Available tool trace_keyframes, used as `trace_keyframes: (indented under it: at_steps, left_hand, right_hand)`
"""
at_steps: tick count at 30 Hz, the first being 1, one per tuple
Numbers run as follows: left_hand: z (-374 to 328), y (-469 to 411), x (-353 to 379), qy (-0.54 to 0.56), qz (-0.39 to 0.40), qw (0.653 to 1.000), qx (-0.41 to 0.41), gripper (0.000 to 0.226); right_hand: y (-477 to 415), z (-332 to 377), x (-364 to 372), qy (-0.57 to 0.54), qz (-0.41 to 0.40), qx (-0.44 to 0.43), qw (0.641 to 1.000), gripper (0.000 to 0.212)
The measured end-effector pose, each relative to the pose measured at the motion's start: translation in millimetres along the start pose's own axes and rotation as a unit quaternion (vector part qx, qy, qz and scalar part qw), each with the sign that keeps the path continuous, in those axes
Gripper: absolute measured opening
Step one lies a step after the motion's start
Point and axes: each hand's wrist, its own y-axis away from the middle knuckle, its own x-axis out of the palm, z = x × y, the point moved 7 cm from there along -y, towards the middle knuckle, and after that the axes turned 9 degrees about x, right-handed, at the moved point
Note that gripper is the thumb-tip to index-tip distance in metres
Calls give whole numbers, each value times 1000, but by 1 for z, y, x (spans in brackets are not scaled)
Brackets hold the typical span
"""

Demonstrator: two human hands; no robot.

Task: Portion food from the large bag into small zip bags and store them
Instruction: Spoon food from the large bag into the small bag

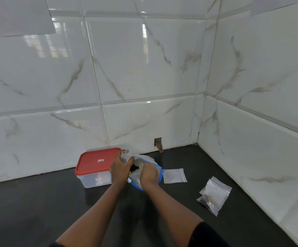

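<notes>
The large clear bag [147,160] with a blue zip edge lies on the black counter [55,202] with dark food [134,168] showing at its mouth. My left hand [121,166] holds a small clear zip bag [126,155] upright over the large bag's opening. My right hand [149,174] is at the large bag's mouth, its fingers curled around what looks like a pale spoon handle. An empty small zip bag [175,176] lies flat just right of the large bag. A small zip bag with dark food [214,195] lies farther right, on top of another bag.
A clear plastic box with a red lid [96,166] stands shut just left of my left hand. White marble-look tiled walls [144,77] meet in a corner at the back right. A small hole in the wall [158,143] sits behind the bags.
</notes>
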Motion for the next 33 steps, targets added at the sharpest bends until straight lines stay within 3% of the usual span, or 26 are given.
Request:
trace_keyframes:
  at_steps: [4,8,16,24,28,33]
  left_hand:
    - [0,-1,-1,-7,5,1000,5,36]
    - [-1,-2,-9,-11,1,1000,10,37]
    - [2,-3,-9,-24,18,999,20,40]
    - [-2,-2,-10,-32,15,999,27,38]
    - [-2,1,-2,-36,26,999,32,37]
    - [-1,1,5,-48,14,998,35,38]
  right_hand:
    - [-10,-8,6,-77,0,65,995,31]
    - [-19,-21,25,-82,13,137,987,35]
    - [-29,-15,41,-114,59,131,983,33]
    - [-25,-23,50,-286,54,257,922,33]
    - [-23,-28,51,-335,50,276,900,31]
    - [-21,-32,40,-334,36,268,903,34]
